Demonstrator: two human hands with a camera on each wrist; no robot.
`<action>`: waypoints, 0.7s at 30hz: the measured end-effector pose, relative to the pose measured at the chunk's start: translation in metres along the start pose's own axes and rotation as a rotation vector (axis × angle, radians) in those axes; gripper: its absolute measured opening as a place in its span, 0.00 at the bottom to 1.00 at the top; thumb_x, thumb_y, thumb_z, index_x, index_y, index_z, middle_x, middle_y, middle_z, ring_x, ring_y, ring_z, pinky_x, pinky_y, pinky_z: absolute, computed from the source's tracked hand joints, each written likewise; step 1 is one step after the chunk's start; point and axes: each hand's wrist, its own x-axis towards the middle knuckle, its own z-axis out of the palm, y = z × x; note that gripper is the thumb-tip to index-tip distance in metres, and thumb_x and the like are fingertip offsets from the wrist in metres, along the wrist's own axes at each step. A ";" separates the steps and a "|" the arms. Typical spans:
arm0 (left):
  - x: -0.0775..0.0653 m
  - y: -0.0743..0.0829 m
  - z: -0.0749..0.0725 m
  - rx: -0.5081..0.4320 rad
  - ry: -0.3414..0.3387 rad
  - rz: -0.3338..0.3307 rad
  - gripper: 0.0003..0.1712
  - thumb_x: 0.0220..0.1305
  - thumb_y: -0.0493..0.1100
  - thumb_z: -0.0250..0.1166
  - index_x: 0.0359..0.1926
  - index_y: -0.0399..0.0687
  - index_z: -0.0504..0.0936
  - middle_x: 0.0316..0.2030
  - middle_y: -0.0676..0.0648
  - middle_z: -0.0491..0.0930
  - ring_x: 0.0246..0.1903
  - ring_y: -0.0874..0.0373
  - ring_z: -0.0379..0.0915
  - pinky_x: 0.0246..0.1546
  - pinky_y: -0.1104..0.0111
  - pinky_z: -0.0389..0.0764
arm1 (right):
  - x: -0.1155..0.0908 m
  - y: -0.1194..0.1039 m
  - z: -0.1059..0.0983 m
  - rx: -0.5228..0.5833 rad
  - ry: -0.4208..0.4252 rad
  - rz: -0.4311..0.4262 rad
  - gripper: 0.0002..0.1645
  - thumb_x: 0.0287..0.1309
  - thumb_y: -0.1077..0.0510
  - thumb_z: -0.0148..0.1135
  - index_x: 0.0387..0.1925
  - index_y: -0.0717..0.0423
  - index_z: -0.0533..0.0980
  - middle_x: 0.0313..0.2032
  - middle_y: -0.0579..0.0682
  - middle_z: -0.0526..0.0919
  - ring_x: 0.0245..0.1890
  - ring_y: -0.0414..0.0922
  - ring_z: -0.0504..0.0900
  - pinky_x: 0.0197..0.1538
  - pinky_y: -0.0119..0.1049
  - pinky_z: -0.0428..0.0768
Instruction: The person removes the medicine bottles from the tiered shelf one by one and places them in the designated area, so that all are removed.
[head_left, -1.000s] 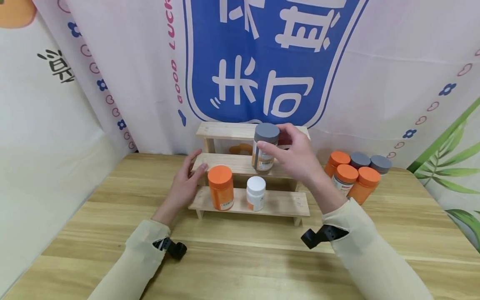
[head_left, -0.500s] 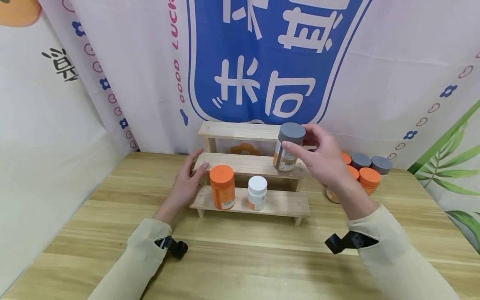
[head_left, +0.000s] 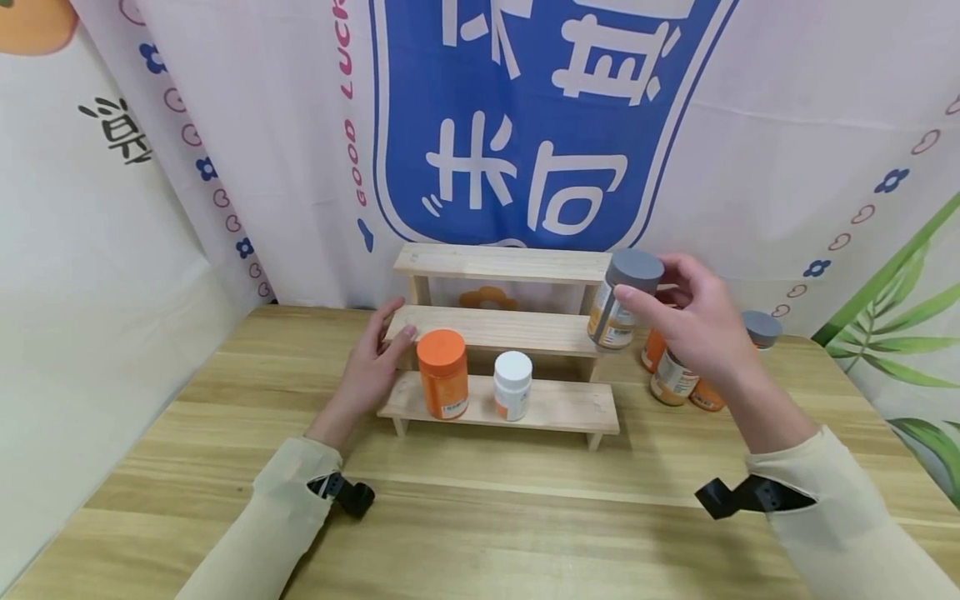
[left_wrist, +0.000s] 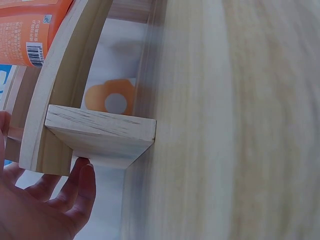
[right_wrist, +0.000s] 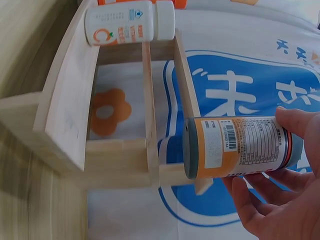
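My right hand (head_left: pixel 701 321) holds a grey-capped supplement bottle (head_left: pixel 615 321) near its cap, thumb on one side and fingers on the other. The bottle overlaps the right end of a three-tier wooden display stand (head_left: pixel 495 327) in the head view; the right wrist view shows its printed label and barcode. At the stand's left end rests my left hand (head_left: pixel 369 367), thumb at the middle tier and bent fingers around the side. On the lowest tier stand an orange bottle (head_left: pixel 443 379) and, to its right, a smaller white bottle (head_left: pixel 512 390).
Behind my right hand, on the table at right, several more bottles cluster, among them a grey-capped bottle (head_left: pixel 762 329) and a bottle with a pale label (head_left: pixel 673 382). A printed curtain (head_left: pixel 750 167) hangs behind the stand. The wooden table (head_left: pixel 465 517) extends toward me.
My right hand has carried the grey-capped bottle rightward, from over the middle tier's centre-right to the stand's right end. My left hand keeps its place, and both lowest-tier bottles stay put.
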 end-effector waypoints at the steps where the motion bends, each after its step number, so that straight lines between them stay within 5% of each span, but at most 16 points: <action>1: 0.000 0.000 0.000 0.000 0.000 0.001 0.36 0.84 0.55 0.53 0.85 0.62 0.54 0.81 0.35 0.59 0.77 0.38 0.62 0.80 0.42 0.60 | -0.001 0.002 -0.002 -0.004 0.000 0.005 0.36 0.71 0.40 0.67 0.71 0.51 0.70 0.56 0.43 0.78 0.53 0.40 0.81 0.48 0.25 0.81; 14: -0.002 0.001 -0.001 -0.004 -0.005 -0.006 0.37 0.84 0.56 0.53 0.85 0.63 0.53 0.81 0.35 0.60 0.76 0.38 0.63 0.79 0.42 0.62 | -0.017 0.022 -0.018 -0.088 0.041 0.071 0.37 0.72 0.38 0.65 0.73 0.50 0.69 0.62 0.50 0.77 0.55 0.38 0.81 0.48 0.16 0.79; 21: -0.001 0.001 -0.001 0.005 -0.005 0.002 0.37 0.84 0.56 0.53 0.85 0.62 0.52 0.82 0.36 0.57 0.78 0.39 0.60 0.80 0.42 0.60 | -0.028 0.037 -0.023 -0.083 0.045 0.067 0.36 0.73 0.42 0.66 0.72 0.55 0.68 0.62 0.54 0.77 0.50 0.28 0.80 0.46 0.16 0.80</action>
